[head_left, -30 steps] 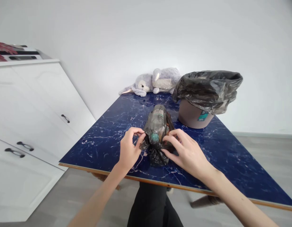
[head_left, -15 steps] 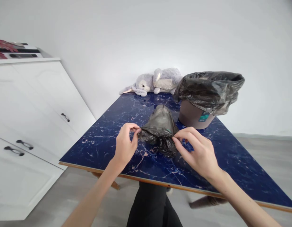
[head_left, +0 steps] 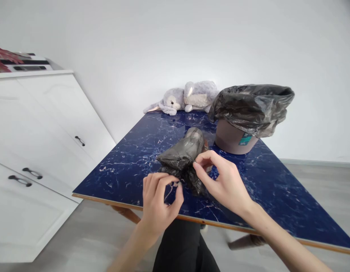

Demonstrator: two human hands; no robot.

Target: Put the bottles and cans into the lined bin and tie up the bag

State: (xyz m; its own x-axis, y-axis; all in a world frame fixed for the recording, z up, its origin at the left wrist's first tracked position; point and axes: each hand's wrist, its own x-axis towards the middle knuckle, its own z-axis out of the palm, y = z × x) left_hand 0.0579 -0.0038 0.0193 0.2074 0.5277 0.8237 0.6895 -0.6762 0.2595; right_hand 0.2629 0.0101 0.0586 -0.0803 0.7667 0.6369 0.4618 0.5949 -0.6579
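A black plastic bag (head_left: 182, 151) lies bunched on the blue marbled table (head_left: 121, 166), wrapped about a rounded thing whose kind I cannot make out. A small brownish patch shows at its right side, partly behind my fingers. My right hand (head_left: 224, 179) pinches the bag's right edge between thumb and forefinger. Close to the gathered near end, my left hand (head_left: 160, 198) has its thumb and forefinger brought together on the plastic, the other fingers curled.
A brown-grey trash bin (head_left: 231, 138) lined with a black bag stands at the back right. Against the wall lies a grey plush rabbit (head_left: 175, 100). White cabinets (head_left: 50, 124) with dark handles stand on the left. My dark-clothed leg (head_left: 180, 245) is below the table's front edge.
My left hand has moved right and nearer to me, off the bag's left corner to its gathered end. My right hand has shifted left, folding the bag's right side inward and uncovering the brownish patch.
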